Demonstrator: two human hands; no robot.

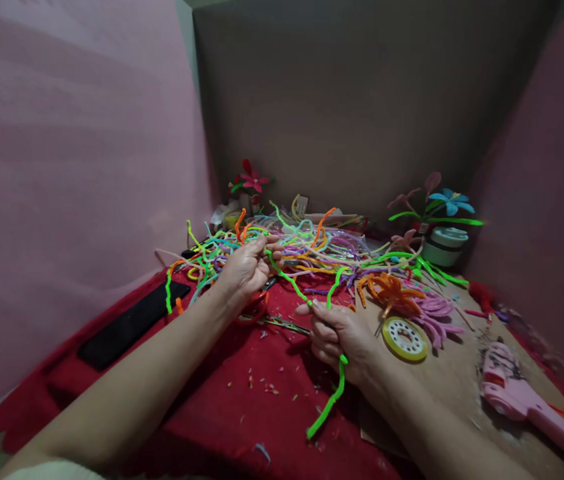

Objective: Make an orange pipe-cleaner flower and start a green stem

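A bright green pipe cleaner point(287, 275) runs between my two hands above the red cloth. My left hand point(252, 267) pinches its upper end, in front of the pile of coloured pipe cleaners point(332, 247). Closer to me and to the right, my right hand point(335, 333) is closed round the green strand. One green piece sticks up behind this hand and another hangs below it, its tip low over the cloth. Scissors point(285, 323) lie on the cloth between the hands, partly hidden by my right hand.
A black phone-like slab point(132, 325) lies at left. On the cardboard point(442, 380) at right are a yellow tape roll point(405, 339), an orange fuzzy flower point(392, 293) and a pink glue gun point(522, 393). A pale green pot point(445, 247) and walls stand behind.
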